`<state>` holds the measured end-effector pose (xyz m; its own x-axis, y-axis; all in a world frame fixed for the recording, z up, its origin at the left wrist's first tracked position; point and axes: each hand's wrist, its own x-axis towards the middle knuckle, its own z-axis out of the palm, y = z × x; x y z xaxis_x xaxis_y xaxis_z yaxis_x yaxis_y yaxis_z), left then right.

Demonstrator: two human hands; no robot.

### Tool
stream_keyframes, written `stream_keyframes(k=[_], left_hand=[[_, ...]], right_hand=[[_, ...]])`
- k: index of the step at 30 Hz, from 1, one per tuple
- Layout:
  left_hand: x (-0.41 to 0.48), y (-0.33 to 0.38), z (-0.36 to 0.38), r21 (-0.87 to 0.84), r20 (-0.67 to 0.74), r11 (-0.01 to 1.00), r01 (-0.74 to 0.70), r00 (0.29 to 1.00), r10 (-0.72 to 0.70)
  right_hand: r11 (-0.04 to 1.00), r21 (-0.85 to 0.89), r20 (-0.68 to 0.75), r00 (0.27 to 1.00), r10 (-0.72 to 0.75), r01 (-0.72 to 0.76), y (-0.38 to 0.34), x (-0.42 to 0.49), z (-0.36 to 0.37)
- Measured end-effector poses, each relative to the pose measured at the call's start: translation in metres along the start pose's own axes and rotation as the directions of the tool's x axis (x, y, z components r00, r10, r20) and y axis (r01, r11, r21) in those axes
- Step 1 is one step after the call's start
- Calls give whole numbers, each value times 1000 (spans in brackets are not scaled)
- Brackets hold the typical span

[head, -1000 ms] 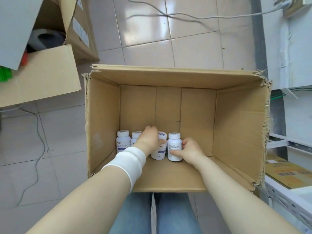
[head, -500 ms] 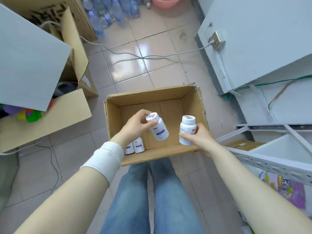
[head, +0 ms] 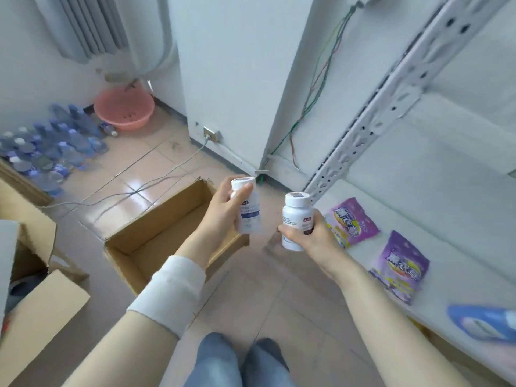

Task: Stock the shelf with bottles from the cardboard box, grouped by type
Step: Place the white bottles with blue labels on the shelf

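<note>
Left hand [head: 223,210]: fingers curled round a white bottle [head: 249,216]; held above the cardboard box [head: 150,233]
Right hand [head: 314,236]: grips a second white bottle [head: 296,216]; near the shelf [head: 418,191]
Progress: neither bottle shelved yet; only purple packets [head: 354,222] show there; box contents hidden

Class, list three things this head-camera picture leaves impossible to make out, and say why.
1. Head view: print on left bottle and right bottle: blurred, fingers cover part.
2. Head view: cardboard box floor: left forearm, near wall hide part.
3. Head view: blue object: blurred, cut off by right edge.
</note>
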<state>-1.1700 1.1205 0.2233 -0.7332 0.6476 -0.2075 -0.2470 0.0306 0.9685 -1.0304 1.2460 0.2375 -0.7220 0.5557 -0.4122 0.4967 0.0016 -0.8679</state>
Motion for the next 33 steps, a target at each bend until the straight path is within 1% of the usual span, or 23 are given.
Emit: stream_keyframes(k=[2,5,8,9,11,14,18,21,24,27,31,33], left_hand=[[-11,20,44,-16,61,1000,-14,998,15],[-34,44,120,-62,165,997,-52,984,61],[-68,62,211,-116,296,989,-86,948,117],[-82,66,245,-141,338,985,-95,931,138],[-116,69,313,-161,399,982,-98,903,156],[-167,75,416,-149,500,981,-126,846,185],[-228,85,538,-111,613,980,-168,764,200],[-264,92,623,-90,698,975,-205,685,208],[-284,94,687,-95,738,971,-221,639,218],[-300,91,759,-71,775,969,-235,598,202],[-309,90,851,-132,813,972,-195,539,219],[-306,91,897,-139,824,967,-214,517,233]], right_hand=[[997,69,-53,998,-28,32,-3,-36,-35],[980,183,-80,995,-59,72,6,-96,-97],[922,365,-134,987,-88,131,29,-163,-168],[907,392,-167,982,-94,153,39,-187,-193],[915,362,-268,960,-79,177,61,-235,-245],[905,343,-429,899,-88,252,93,-302,-321],[879,353,-564,823,-73,320,121,-378,-408],[850,361,-637,767,-76,384,139,-423,-469],[786,400,-699,711,-71,471,151,-450,-517],[743,395,-741,666,-91,541,170,-475,-576],[760,349,-765,636,-107,549,191,-496,-664],[773,328,-774,624,-110,544,199,-504,-711]])
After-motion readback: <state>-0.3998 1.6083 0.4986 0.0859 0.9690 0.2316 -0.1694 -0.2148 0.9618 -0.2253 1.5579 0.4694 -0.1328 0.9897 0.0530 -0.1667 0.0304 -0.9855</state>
